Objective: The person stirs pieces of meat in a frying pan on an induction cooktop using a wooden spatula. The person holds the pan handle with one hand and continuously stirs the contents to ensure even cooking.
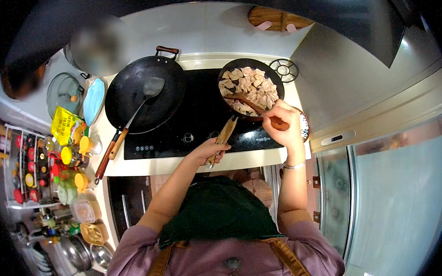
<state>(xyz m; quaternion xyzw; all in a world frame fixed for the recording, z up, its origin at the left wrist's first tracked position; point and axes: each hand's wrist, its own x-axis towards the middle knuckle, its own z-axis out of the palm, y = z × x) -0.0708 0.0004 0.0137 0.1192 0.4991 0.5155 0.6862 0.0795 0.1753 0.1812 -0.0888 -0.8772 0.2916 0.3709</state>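
Observation:
A dark frying pan [227, 69] sits at the right of the black glass cooktop [202, 99], with pale sliced meat [252, 85] spread over its base. My left hand [212, 151] is closed around the pan's wooden handle [227, 131], which points towards me. In my right hand [287, 122] is a brown wooden spatula [251, 102]; its blade reaches in among the meat at the near side of the pan. Part of the spatula's shaft is hidden by my fingers. Behind my right wrist, a patterned plate [304, 125] shows only partly.
A black wok [134, 81] stands at the left, a metal turner [153, 87] lying in it and both handles jutting over the counter edge. A round metal trivet [284, 71] lies beside the frying pan. Seasoning jars [68, 156] and a yellow packet [68, 124] crowd the left counter.

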